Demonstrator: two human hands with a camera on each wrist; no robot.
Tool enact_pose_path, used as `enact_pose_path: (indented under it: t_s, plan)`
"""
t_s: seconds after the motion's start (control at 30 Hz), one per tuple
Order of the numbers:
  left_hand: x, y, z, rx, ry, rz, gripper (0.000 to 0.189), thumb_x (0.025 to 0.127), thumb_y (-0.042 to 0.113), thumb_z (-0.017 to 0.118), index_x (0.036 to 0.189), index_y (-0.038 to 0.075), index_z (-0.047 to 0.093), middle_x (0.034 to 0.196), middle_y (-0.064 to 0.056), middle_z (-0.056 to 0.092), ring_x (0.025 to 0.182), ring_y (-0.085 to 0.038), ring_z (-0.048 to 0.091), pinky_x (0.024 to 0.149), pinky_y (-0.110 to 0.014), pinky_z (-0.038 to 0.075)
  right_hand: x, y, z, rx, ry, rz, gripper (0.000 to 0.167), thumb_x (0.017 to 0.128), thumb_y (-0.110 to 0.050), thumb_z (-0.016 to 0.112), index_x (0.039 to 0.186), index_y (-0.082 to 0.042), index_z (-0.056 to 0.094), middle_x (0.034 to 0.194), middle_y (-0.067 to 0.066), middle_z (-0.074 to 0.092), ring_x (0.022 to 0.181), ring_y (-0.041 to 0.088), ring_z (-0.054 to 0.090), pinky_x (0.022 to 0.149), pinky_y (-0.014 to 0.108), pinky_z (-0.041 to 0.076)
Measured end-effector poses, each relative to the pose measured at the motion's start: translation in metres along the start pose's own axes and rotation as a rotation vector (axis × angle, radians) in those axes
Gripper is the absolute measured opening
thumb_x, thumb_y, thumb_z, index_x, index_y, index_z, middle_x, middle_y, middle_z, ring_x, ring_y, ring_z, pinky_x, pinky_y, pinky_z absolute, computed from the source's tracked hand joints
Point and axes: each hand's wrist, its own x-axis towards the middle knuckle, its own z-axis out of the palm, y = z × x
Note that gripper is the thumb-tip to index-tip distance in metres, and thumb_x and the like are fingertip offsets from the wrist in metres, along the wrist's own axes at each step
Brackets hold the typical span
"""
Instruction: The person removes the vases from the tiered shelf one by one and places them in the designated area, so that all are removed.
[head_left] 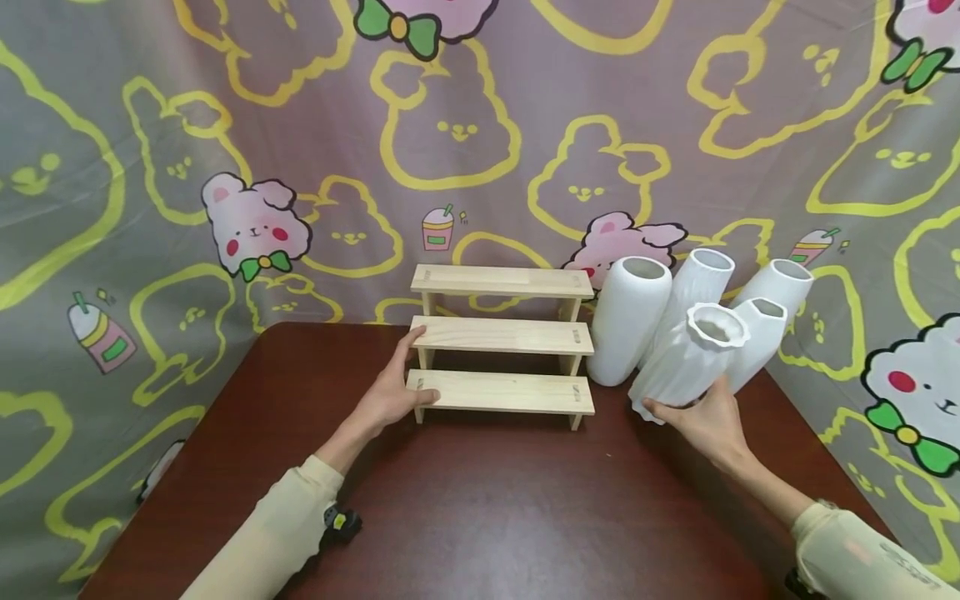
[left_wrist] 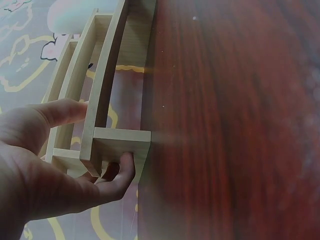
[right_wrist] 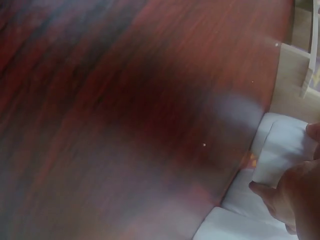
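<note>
A three-tier wooden display stand (head_left: 502, 392) sits on the dark table. My left hand (head_left: 392, 392) grips its left end. In the left wrist view, the thumb lies along one shelf and the fingers of the left hand (left_wrist: 60, 180) curl under near a side support. To the right of the stand, my right hand (head_left: 708, 425) holds a white vase (head_left: 678, 371) with a ruffled rim low on its body, thumb at the front and the other fingers mostly hidden. The right wrist view catches part of that hand (right_wrist: 295, 190) against white vase surfaces.
Several other white vases cluster behind the held one: a smooth one (head_left: 630, 321) beside the stand, a ribbed one (head_left: 693, 279), one at the far right (head_left: 776, 283) and one with an angular opening (head_left: 757, 342). A patterned curtain (head_left: 337, 142) surrounds the reddish-brown table (head_left: 487, 508).
</note>
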Motion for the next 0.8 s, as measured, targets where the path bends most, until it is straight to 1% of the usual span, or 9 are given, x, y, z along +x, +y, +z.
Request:
enact_pose_path:
  t_s: [0.07,0.17,0.4,0.57,0.63,0.8]
  plan:
    - [0.0,0.0,0.0,0.0,0.003,0.003,0.11,0.081,-0.001,0.083,0.158,0.048,0.021,0.161,-0.018,0.023,0.144,-0.043,0.024,0.107,-0.059,0.035,0.002,0.003,0.001,0.001,0.001,-0.011,0.09,0.068,-0.035,0.097,0.135,-0.007,0.043,0.116,0.012,0.061,0.108,0.03,0.058,0.086,0.046,0.041]
    - [0.0,-0.001,0.001,0.0,-0.002,0.011,0.11,0.081,0.0,0.083,0.158,0.047,0.02,0.161,-0.02,0.022,0.144,-0.045,0.023,0.106,-0.059,0.035,0.004,0.007,0.002,0.009,0.004,-0.004,0.091,0.069,-0.034,0.097,0.136,-0.007,0.042,0.119,0.012,0.059,0.109,0.031,0.057,0.087,0.047,0.04]
    - [-0.002,0.001,0.004,0.005,-0.007,0.004,0.11,0.081,0.0,0.083,0.16,0.044,0.02,0.161,-0.021,0.022,0.139,-0.046,0.03,0.1,-0.056,0.041,0.004,0.016,0.004,0.003,-0.001,0.027,0.095,0.07,-0.034,0.096,0.14,-0.006,0.039,0.122,0.015,0.058,0.11,0.034,0.056,0.086,0.046,0.04]
    - [0.0,0.0,0.007,0.01,-0.005,0.005,0.11,0.081,0.0,0.083,0.16,0.044,0.02,0.161,-0.02,0.022,0.139,-0.047,0.031,0.102,-0.057,0.039,0.003,0.02,0.004,0.0,-0.007,0.04,0.095,0.07,-0.036,0.096,0.138,-0.004,0.038,0.12,0.018,0.058,0.11,0.037,0.056,0.087,0.05,0.041]
    - [0.0,0.0,0.007,0.007,-0.005,0.001,0.11,0.081,0.0,0.083,0.159,0.046,0.02,0.161,-0.019,0.023,0.138,-0.046,0.032,0.102,-0.057,0.038,0.003,0.021,0.004,-0.007,-0.013,0.044,0.096,0.069,-0.037,0.096,0.139,-0.004,0.038,0.12,0.018,0.058,0.109,0.037,0.057,0.087,0.049,0.041]
    - [0.0,0.001,0.008,0.003,-0.005,-0.003,0.11,0.08,0.0,0.083,0.158,0.048,0.021,0.161,-0.018,0.023,0.136,-0.044,0.034,0.101,-0.056,0.039,0.002,0.025,0.005,-0.02,-0.02,0.038,0.094,0.07,-0.037,0.096,0.137,-0.004,0.039,0.118,0.015,0.059,0.106,0.034,0.058,0.083,0.041,0.041]
